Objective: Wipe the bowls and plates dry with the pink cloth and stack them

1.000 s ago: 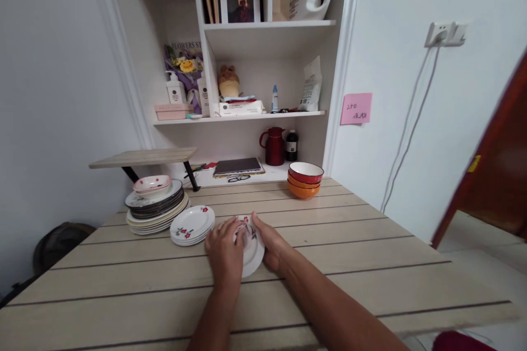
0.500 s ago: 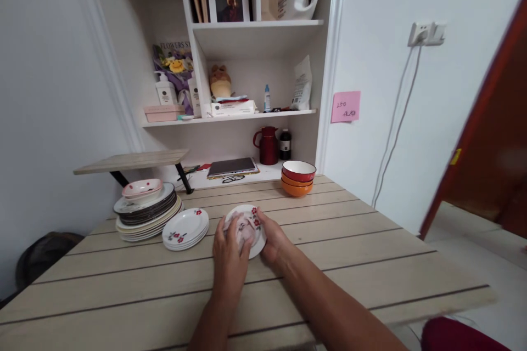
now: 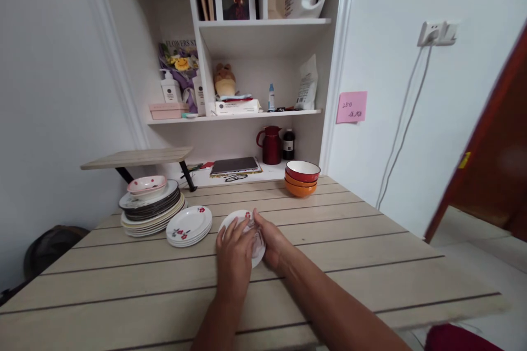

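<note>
A small white plate (image 3: 258, 258) with red flowers is held over the near middle of the table. My right hand (image 3: 272, 238) grips its right edge, thumb on top and the other fingers mostly hidden underneath. A pale pinkish cloth (image 3: 256, 237) lies bunched on the plate's face. Over it rests my left hand (image 3: 234, 247), its fingers bent and pressing the cloth to the plate, covering much of both. Just to the left sits a short stack of matching flowered plates (image 3: 189, 225).
A taller plate stack (image 3: 152, 211), topped by a pink-spotted bowl (image 3: 147, 185), stands at the left by a small raised shelf (image 3: 138, 157). Red and orange bowls (image 3: 302, 178) are nested at the back right. Behind, a red jug (image 3: 272, 145) and a dark laptop-like slab (image 3: 234, 165) occupy the cabinet ledge.
My left hand has shifted with the cloth across the plate, its fingers now nearer the top flowers. The plate has turned or tilted slightly in my right hand. The view has swung a little left.
</note>
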`<state>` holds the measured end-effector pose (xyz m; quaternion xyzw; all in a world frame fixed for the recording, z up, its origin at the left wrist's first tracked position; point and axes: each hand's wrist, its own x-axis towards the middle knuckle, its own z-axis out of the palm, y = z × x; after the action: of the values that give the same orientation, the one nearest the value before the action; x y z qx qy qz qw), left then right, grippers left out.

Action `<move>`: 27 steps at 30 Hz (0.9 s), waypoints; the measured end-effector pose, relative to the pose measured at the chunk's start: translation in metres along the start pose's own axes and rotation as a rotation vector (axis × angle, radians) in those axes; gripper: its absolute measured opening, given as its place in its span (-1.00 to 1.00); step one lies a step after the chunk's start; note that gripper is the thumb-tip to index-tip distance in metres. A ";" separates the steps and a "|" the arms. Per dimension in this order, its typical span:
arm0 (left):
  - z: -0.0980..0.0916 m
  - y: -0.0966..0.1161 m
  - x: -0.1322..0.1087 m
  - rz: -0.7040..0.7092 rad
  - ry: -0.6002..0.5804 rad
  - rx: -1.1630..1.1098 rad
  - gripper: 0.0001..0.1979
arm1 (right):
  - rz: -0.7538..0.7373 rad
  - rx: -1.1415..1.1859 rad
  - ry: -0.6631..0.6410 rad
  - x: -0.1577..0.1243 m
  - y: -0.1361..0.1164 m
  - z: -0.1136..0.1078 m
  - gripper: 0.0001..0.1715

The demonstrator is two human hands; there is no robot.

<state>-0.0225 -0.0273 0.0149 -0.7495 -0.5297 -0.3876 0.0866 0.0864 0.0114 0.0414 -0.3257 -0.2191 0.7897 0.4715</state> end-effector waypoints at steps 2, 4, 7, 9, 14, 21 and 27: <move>-0.003 0.000 0.002 -0.026 0.036 0.035 -0.67 | 0.002 -0.032 -0.024 -0.002 0.004 0.002 -0.49; -0.005 -0.002 0.004 -0.108 0.076 0.074 -0.69 | -0.001 -0.056 -0.060 -0.004 0.009 0.003 -0.48; -0.007 -0.007 0.008 -0.248 0.126 0.141 -0.71 | -0.036 -0.042 -0.089 -0.002 0.014 0.003 -0.55; -0.008 -0.010 0.009 -0.297 0.138 0.178 -0.71 | -0.069 -0.013 -0.083 0.001 0.015 0.002 -0.69; -0.009 -0.007 0.006 -0.334 0.080 0.217 -0.69 | -0.099 0.080 -0.018 0.012 0.005 -0.006 -0.77; -0.003 0.003 0.005 -0.165 -0.059 0.051 -0.63 | -0.137 0.182 0.004 0.016 -0.011 -0.016 -0.66; -0.002 0.007 0.003 -0.078 -0.080 -0.049 -0.67 | -0.064 0.160 -0.049 0.010 -0.005 -0.010 -0.61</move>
<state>-0.0167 -0.0291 0.0206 -0.7450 -0.5518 -0.3735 0.0319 0.0930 0.0225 0.0347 -0.2604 -0.1772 0.7970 0.5153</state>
